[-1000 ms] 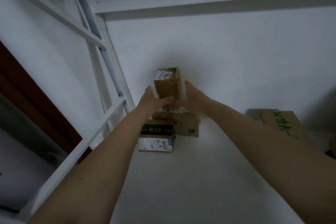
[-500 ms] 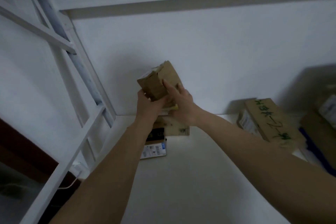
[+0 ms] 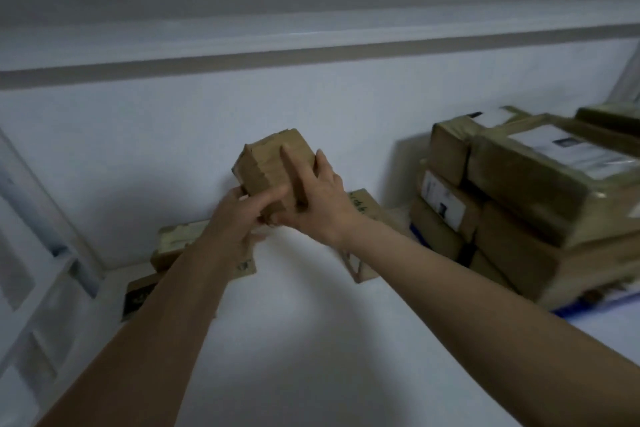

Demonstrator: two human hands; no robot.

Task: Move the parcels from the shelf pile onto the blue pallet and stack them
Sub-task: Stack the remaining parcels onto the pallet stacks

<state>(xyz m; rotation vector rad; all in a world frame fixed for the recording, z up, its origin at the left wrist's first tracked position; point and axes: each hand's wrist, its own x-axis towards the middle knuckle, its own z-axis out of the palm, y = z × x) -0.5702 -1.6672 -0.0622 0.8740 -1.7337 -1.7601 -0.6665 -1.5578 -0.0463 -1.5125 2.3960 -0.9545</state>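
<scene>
A small brown cardboard parcel (image 3: 270, 163) is held up in the air, tilted, in front of the white wall. My left hand (image 3: 239, 211) grips it from below and my right hand (image 3: 315, 198) clasps its right side, fingers across its front. Below my hands, a few parcels of the pile (image 3: 173, 246) lie on the white surface, partly hidden by my left forearm. At the right, a stack of taped brown parcels (image 3: 526, 198) with white labels rests on the blue pallet (image 3: 588, 305), of which only a strip of edge shows.
A flat brown parcel (image 3: 363, 208) with green writing lies behind my right wrist. White shelf-frame bars (image 3: 38, 288) run down the left side. The white wall (image 3: 173, 135) closes the back. Bare white surface (image 3: 311, 340) lies between my forearms.
Both hands took the small parcel off the pile and lifted it. The view has swung right, bringing the stack on the pallet into sight.
</scene>
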